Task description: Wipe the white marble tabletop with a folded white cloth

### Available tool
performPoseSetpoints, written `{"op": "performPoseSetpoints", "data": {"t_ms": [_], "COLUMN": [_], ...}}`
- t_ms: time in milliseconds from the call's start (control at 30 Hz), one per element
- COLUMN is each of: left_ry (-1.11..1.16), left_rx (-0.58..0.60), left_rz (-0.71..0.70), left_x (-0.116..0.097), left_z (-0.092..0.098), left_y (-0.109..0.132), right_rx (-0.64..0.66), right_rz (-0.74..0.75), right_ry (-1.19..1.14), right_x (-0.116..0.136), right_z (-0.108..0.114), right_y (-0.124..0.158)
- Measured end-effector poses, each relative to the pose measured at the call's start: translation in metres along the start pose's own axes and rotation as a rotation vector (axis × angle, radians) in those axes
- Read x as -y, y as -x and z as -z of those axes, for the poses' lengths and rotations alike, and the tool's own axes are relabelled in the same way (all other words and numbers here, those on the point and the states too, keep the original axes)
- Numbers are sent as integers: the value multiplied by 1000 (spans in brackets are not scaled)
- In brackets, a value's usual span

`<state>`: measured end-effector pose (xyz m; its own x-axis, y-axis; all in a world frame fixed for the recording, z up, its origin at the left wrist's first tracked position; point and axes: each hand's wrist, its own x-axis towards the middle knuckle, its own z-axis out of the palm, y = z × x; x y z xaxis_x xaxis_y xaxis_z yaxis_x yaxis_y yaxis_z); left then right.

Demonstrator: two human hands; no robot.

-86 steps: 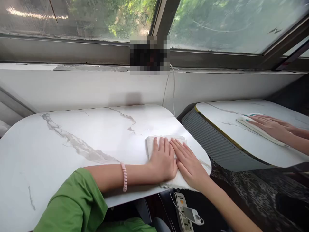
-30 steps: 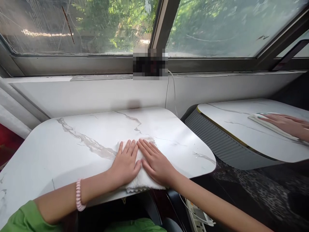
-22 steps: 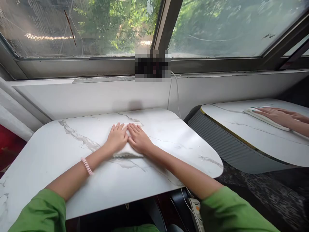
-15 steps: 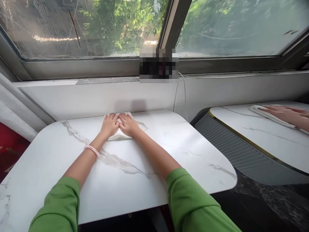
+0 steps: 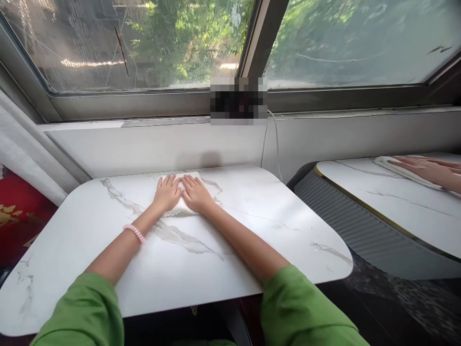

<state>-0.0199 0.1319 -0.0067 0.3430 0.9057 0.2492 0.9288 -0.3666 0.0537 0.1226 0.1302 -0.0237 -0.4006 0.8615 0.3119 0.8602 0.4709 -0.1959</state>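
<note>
Both hands lie flat and side by side on a folded white cloth (image 5: 183,209) near the far edge of a white marble-patterned table (image 5: 273,250). My left hand (image 5: 167,193), with a pink coiled band (image 5: 134,233) on its wrist, presses the cloth's left part with fingers stretched forward. Pressing its right part, my right hand (image 5: 196,193) has its fingers extended too, and the thumbs almost meet. Part of the cloth is hidden under the palms.
To the right, another person's hands (image 5: 428,170) rest on a folded cloth (image 5: 385,164) on a second marble-patterned table (image 5: 406,206). A window frame (image 5: 137,106) and a white cable (image 5: 277,139) are behind. A curtain (image 5: 29,144) and a red object (image 5: 25,216) stand at left.
My hands and the cloth have come slightly back from the table's far edge, toward me. The view has shifted a little. The other person's hands look about the same.
</note>
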Motion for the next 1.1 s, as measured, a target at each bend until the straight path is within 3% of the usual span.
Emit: {"op": "performPoseSetpoints", "data": {"t_ms": [133,300,400,533,667,767,933,1100], "left_ry": [-6,-25,-44,-67,-66,-51,-1,38], "left_rx": [53,11,-19,-28,-16,-6,51,11], "left_rz": [-101,-186,-223,-221,-191,-131,-34,46], "left_x": [-14,-32,-37,-38,-31,-12,47,104], "left_z": [12,30,38,41,35,28,19,16], "left_y": [53,134,168,185,176,150,83,23], "right_rx": [-45,-49,-34,-16,7,14,-12,-32], "right_rz": [-6,88,152,195,211,194,144,89], "right_ry": [30,46,38,21,-12,-37,-59,-84], "right_x": [35,79,96,104,101,95,87,86], "right_z": [9,26,34,38,34,24,-6,-34], "right_y": [59,128,150,155,140,110,22,-65]}}
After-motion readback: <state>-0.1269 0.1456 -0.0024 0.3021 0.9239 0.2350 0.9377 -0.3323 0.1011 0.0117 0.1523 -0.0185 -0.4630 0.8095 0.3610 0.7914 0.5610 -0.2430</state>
